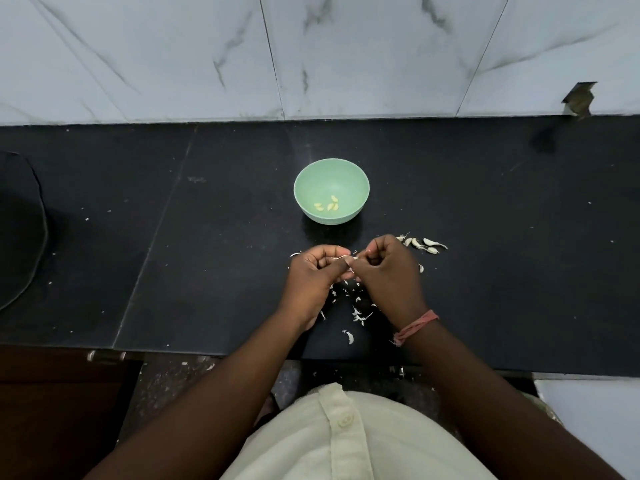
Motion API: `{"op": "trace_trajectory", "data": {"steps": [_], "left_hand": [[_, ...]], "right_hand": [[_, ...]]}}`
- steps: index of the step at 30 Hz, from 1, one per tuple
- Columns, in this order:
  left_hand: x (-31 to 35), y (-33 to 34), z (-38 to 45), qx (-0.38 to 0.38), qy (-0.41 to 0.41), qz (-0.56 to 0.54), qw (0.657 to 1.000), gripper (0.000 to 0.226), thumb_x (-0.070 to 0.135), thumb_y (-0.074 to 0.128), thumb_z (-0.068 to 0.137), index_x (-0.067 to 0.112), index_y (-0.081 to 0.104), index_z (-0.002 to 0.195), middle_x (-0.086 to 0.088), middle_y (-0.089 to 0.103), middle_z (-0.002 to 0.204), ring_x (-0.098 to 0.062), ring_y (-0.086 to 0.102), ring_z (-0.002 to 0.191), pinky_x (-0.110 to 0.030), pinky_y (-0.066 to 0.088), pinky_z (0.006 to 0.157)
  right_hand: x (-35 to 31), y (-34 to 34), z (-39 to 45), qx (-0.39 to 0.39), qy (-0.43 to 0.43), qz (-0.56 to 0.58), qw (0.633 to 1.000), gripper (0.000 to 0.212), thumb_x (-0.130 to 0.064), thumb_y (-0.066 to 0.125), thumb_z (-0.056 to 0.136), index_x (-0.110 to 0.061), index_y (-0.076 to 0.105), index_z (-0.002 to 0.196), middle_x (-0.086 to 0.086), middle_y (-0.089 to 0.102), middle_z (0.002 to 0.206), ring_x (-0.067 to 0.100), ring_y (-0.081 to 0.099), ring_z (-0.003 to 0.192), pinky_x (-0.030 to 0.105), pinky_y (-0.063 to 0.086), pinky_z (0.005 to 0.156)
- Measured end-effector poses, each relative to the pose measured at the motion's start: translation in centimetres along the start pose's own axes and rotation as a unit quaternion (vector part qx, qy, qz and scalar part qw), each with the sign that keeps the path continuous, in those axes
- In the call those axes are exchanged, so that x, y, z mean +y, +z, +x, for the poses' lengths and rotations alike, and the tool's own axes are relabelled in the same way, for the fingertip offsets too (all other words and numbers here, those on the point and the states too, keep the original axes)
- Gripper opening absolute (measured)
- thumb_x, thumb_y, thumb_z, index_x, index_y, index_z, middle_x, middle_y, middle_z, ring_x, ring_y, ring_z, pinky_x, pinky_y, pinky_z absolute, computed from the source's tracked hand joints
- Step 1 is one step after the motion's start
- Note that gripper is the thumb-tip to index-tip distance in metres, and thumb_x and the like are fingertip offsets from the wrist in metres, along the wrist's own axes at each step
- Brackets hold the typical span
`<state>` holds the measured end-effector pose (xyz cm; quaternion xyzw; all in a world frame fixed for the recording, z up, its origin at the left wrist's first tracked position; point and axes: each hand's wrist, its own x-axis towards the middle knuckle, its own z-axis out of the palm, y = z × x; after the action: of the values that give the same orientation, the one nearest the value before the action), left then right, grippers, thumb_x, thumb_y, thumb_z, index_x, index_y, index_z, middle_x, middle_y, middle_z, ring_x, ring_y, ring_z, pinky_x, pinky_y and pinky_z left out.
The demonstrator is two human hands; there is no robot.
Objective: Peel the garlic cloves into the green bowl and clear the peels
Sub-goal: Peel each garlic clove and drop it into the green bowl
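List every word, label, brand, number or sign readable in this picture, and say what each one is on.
None: no readable text anywhere in the head view.
Green bowl: plain, no mark or label.
Black countertop: only white specks and garlic peels.
Marble wall tiles: grey veins, no writing.
Shirt: plain, a button, no logo.
Wrist thread on the right hand: no lettering.

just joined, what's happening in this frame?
A person is peeling garlic at a black counter. Both hands, left hand and right hand, pinch one clove between them, pulling its skin. The green bowl behind the hands holds about three peeled cloves. A few unpeeled cloves wait to the right, and loose peels lie scattered under the hands, not yet cleared.
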<state>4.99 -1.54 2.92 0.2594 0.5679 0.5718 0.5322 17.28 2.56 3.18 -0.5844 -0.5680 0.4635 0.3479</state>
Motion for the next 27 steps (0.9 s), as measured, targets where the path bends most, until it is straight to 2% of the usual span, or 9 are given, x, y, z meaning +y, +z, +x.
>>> {"op": "trace_trajectory", "data": {"steps": [4,7,13,16,19,20,22,24,27], "left_hand": [[-0.6,1.0,-0.6,0.01,0.007,-0.008,1.0,0.007,-0.006,0.066,0.089,-0.005,0.066,0.097,-0.012,0.069,0.075,-0.013,0.069,0.061,-0.019,0.056,0.063],[-1.1,1.5,-1.0,0.006,0.007,0.0,1.0,0.007,-0.007,0.066,0.089,-0.004,0.066,0.096,-0.016,0.067,0.076,-0.017,0.069,0.062,-0.022,0.058,0.066],[-0.9,1.6,-1.3,-0.001,0.033,0.05,0.998,0.01,-0.009,0.064,0.09,0.0,0.066,0.092,-0.012,0.067,0.073,-0.014,0.068,0.061,-0.023,0.058,0.065],[-0.5,1.3,-1.4,-0.011,0.038,0.075,0.996,0.009,-0.009,0.065,0.09,-0.001,0.066,0.094,-0.015,0.067,0.076,-0.015,0.068,0.062,-0.028,0.059,0.068],[-0.4,1.1,-1.2,-0.019,0.036,0.09,0.995,0.009,-0.008,0.065,0.09,-0.002,0.066,0.096,-0.02,0.067,0.081,-0.018,0.068,0.065,-0.03,0.06,0.07],[-0.4,1.0,-1.0,-0.021,0.034,0.093,0.995,0.009,-0.008,0.065,0.09,-0.003,0.066,0.097,-0.022,0.067,0.082,-0.019,0.068,0.066,-0.031,0.06,0.07],[-0.3,0.8,-0.8,-0.023,0.026,0.102,0.994,0.009,-0.007,0.065,0.09,-0.004,0.066,0.098,-0.025,0.066,0.083,-0.026,0.067,0.069,-0.037,0.059,0.073],[-0.4,0.6,-0.6,-0.028,0.017,0.1,0.994,0.009,-0.007,0.065,0.09,-0.004,0.066,0.098,-0.027,0.066,0.083,-0.032,0.066,0.073,-0.047,0.057,0.08],[-0.3,0.9,-0.6,-0.042,0.016,0.095,0.994,0.009,-0.008,0.064,0.09,-0.001,0.067,0.095,-0.019,0.067,0.076,-0.029,0.065,0.07,-0.054,0.055,0.085]], "right_hand": [[0.1,-1.4,0.0,-0.029,-0.006,-0.006,1.0,0.029,-0.022,0.079,0.071,-0.026,0.051,0.076,0.001,0.068,0.071,0.029,0.07,0.07,0.049,0.059,0.069],[0.5,-2.2,-0.1,-0.04,-0.015,-0.029,0.999,0.026,-0.016,0.079,0.073,-0.021,0.053,0.077,0.002,0.069,0.071,0.025,0.071,0.067,0.048,0.059,0.067],[0.0,-2.0,-0.5,-0.038,0.001,-0.035,0.999,0.025,-0.014,0.076,0.074,-0.02,0.052,0.079,0.004,0.071,0.071,0.017,0.073,0.062,0.045,0.061,0.065],[-0.2,-1.5,-0.7,-0.028,0.009,-0.029,0.999,0.023,-0.025,0.073,0.068,-0.022,0.052,0.078,0.003,0.071,0.069,0.018,0.073,0.064,0.047,0.06,0.066],[-0.3,-1.3,-0.9,-0.026,0.019,-0.016,0.999,0.024,-0.023,0.074,0.067,-0.021,0.052,0.076,0.002,0.07,0.069,0.019,0.073,0.064,0.048,0.061,0.066],[-0.4,-1.4,-1.0,-0.023,0.022,-0.016,0.999,0.024,-0.022,0.075,0.067,-0.02,0.053,0.077,0.002,0.07,0.068,0.019,0.073,0.063,0.046,0.061,0.065],[-0.4,-1.5,-1.0,-0.023,0.029,-0.009,0.999,0.025,-0.017,0.077,0.072,-0.016,0.053,0.078,0.001,0.068,0.065,0.017,0.072,0.059,0.033,0.059,0.058],[-0.6,-1.7,-1.1,-0.024,0.037,-0.008,0.999,0.025,-0.009,0.076,0.078,-0.013,0.051,0.079,-0.005,0.062,0.059,0.015,0.07,0.053,0.022,0.05,0.047],[-0.8,-2.0,-1.1,-0.025,0.044,0.004,0.999,0.025,-0.003,0.071,0.079,-0.014,0.048,0.075,-0.004,0.059,0.056,0.023,0.072,0.057,0.029,0.053,0.051]]}}
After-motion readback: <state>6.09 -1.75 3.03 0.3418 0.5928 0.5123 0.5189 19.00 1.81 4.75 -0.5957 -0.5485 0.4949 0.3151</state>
